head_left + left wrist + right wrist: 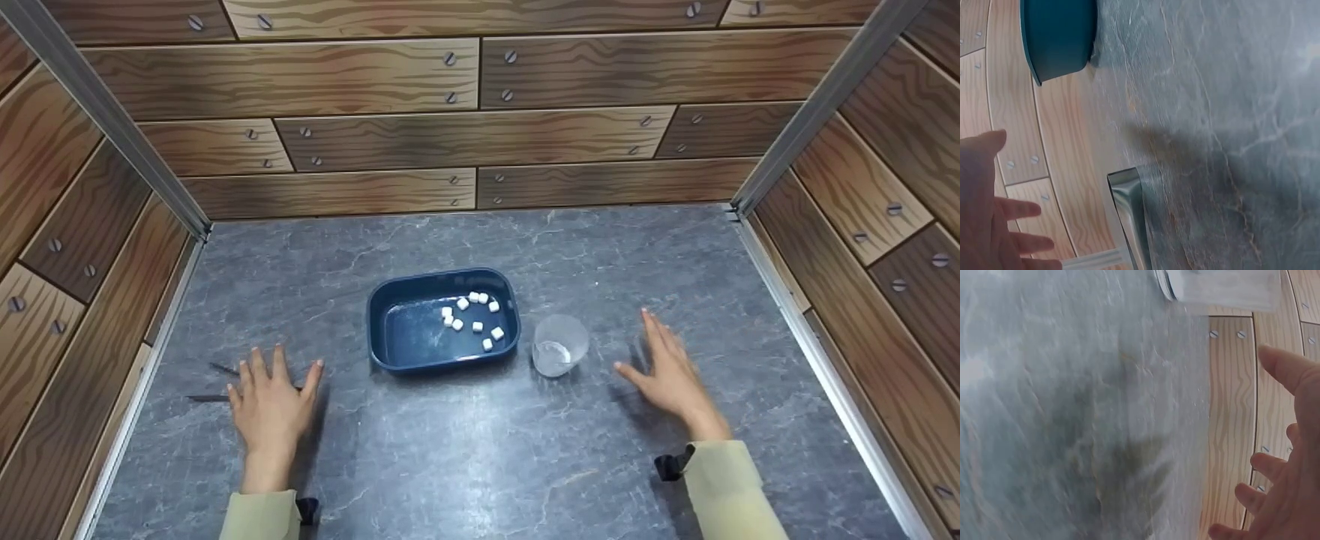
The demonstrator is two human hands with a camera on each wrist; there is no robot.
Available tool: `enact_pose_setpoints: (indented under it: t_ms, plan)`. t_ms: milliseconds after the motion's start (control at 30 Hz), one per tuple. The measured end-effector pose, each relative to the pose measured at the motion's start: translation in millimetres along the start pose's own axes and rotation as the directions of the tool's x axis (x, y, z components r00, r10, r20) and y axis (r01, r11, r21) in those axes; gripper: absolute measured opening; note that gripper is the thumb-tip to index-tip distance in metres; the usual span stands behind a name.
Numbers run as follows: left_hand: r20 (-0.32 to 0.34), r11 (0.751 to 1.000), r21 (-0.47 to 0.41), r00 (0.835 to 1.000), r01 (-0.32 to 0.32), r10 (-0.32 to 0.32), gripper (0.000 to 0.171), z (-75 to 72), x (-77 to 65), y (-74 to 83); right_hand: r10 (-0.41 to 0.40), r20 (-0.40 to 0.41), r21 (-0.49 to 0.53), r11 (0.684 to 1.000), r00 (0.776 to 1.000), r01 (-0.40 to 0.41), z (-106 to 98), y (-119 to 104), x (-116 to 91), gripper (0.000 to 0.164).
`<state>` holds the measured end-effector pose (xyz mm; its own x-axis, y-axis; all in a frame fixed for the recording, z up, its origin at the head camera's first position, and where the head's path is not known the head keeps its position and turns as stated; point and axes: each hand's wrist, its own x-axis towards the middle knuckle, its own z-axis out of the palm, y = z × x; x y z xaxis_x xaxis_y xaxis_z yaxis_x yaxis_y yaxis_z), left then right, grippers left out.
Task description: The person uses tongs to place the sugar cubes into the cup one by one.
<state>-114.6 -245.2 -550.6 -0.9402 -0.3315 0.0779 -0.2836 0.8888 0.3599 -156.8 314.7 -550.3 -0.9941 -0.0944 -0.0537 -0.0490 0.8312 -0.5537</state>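
A dark blue rectangular tub stands mid-table with several small white cubes lying in its right half. Just right of it is a clear plastic cup, upright. My left hand hovers with spread fingers above metal tongs, covering most of them in the head view. The left wrist view shows the bent end of the tongs apart from the left hand. My right hand, fingers extended, is held over the table right of the cup, touching nothing.
The grey marbled tabletop is bounded by wood-plank-patterned walls at the back and both sides. Metal rails run along the side edges. Dark straps sit at both wrists.
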Motion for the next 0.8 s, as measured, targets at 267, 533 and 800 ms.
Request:
enact_pose_setpoints:
  t_ms: [267,533,800]
  plan:
    - [-0.068,0.999,-0.039,0.997,0.037,-0.04,0.077,2.9,-7.1,-1.0,-0.062,-0.01,0.129,0.99,0.998,0.063,19,-9,0,0.103]
    - [0.001,0.992,-0.059,0.993,0.115,-0.115,0.076,5.5,-8.1,-8.7,-0.11,-0.031,0.212,0.971,0.993,0.114,33,-16,5,0.1]
    - [0.102,0.982,-0.059,0.98,0.18,-0.173,0.076,8.6,-3.8,-19.7,-0.105,0.02,0.302,0.949,0.994,0.094,46,-28,10,0.101]
